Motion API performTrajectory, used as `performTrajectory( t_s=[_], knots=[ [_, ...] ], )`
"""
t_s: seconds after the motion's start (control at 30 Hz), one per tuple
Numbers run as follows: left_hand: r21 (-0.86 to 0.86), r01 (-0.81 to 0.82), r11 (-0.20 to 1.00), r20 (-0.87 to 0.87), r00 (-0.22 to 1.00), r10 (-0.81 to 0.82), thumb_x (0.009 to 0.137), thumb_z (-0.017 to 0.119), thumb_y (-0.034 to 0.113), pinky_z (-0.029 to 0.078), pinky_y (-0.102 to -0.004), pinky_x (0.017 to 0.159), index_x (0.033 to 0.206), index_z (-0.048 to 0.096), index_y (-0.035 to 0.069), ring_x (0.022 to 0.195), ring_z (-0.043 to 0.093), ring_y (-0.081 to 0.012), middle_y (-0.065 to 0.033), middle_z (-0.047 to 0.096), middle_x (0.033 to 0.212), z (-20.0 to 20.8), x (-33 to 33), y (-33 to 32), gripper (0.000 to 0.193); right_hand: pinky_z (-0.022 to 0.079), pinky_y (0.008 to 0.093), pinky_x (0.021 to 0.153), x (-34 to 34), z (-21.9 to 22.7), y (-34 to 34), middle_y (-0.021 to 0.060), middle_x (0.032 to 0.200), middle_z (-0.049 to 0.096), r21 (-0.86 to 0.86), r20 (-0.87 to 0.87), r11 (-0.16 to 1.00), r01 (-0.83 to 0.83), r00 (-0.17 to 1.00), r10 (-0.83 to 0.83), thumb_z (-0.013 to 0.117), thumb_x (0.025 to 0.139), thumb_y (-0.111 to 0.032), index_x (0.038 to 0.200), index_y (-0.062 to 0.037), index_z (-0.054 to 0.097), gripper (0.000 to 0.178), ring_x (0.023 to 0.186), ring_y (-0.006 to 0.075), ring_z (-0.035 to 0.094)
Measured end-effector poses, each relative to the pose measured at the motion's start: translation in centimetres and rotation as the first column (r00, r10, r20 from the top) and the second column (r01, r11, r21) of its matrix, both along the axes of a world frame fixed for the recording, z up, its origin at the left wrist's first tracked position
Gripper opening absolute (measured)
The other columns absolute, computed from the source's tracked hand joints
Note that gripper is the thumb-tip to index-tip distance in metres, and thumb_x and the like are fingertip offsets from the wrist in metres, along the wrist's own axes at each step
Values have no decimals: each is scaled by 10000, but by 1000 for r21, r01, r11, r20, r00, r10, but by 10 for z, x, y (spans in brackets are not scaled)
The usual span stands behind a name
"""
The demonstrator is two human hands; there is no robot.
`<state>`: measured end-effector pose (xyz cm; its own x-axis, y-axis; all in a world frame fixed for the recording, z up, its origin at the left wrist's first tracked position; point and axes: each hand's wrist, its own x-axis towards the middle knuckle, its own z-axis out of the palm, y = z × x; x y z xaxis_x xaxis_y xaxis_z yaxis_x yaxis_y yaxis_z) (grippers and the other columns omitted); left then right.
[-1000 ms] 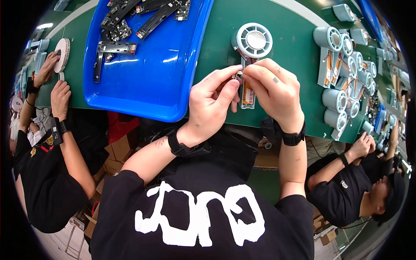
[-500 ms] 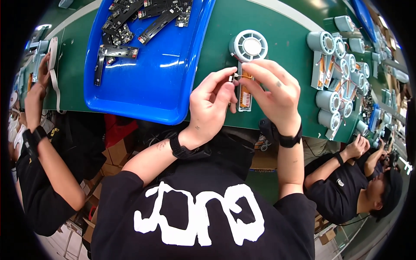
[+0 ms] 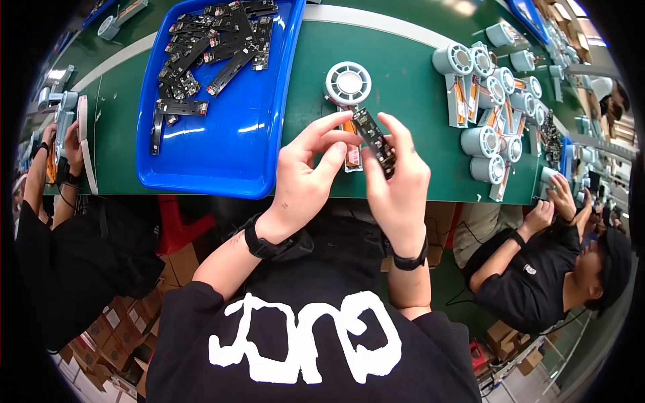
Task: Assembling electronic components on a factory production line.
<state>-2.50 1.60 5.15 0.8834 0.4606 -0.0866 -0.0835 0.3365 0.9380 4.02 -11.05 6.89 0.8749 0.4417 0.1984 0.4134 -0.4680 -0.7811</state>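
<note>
A narrow black circuit board is tilted in my right hand, between the thumb and fingers. Close to its left edge, my left hand has bent fingers, the index tip near the board's upper end. Thumb and middle finger come together there; whatever they pinch is too small to make out. Just beyond my hands, a pale blue round fan-like unit with a white centre lies on the green table. Its narrow handle with an orange-wrapped part extends toward me, partly hidden by my fingers and the board.
To the left, a blue tray bears a heap of black circuit boards. Several similar pale blue units are clustered on the right. Co-workers' hands are at both sides, one pair at the right table edge.
The circuit board has come up into view, its face now showing in my right hand. My right hand has let go of the thin wire it pinched. The whole view has shifted slightly.
</note>
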Motion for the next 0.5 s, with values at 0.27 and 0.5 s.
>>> performTrajectory(
  t_s=[0.27,0.5],
  knots=[
    [995,-79,61,85,990,-108,824,743,26,528,-343,754,1020,752,85,816,622,-277,-76,670,912,-5,43,0,204,409,212,595,63,-24,-30,-12,851,616,284,-597,957,56,791,131,549,1024,-82,1308,15,613,307,654,47,479],
    [958,-9,286,67,979,-194,810,746,16,540,-365,745,947,720,42,823,640,-256,-88,663,841,-14,38,12,142,416,205,634,39,-39,-35,4,899,603,426,-649,896,127,733,205,525,1033,-76,1408,8,530,385,705,52,489]
  ],
)
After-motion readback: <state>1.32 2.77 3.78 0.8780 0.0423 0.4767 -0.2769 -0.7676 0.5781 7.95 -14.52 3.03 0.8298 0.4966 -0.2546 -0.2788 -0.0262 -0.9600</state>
